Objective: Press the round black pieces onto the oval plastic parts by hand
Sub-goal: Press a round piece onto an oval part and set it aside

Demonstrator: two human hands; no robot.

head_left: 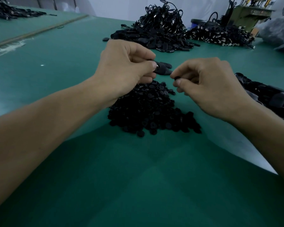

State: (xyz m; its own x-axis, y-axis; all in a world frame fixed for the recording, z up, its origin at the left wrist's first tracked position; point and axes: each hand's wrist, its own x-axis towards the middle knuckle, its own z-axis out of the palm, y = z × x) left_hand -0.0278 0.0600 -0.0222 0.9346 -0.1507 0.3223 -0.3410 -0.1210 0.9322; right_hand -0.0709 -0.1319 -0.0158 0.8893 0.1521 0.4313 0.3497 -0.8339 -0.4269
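My left hand point(125, 69) grips several black oval plastic parts point(164, 68) fanned out between thumb and fingers, held above the table. My right hand point(208, 86) pinches one small round black piece point(177, 78) between thumb and forefinger, just right of the ovals and a little apart from them. Below both hands lies a heap of round black pieces point(151, 110) on the green table mat point(138, 177).
A pile of black oval parts point(269, 95) lies at the right, under my right forearm. Farther back sit a tall heap of black cabled parts point(159, 28) and a second heap point(220, 36). A single oval point(105, 39) lies alone. More black parts point(8, 11) lie far left.
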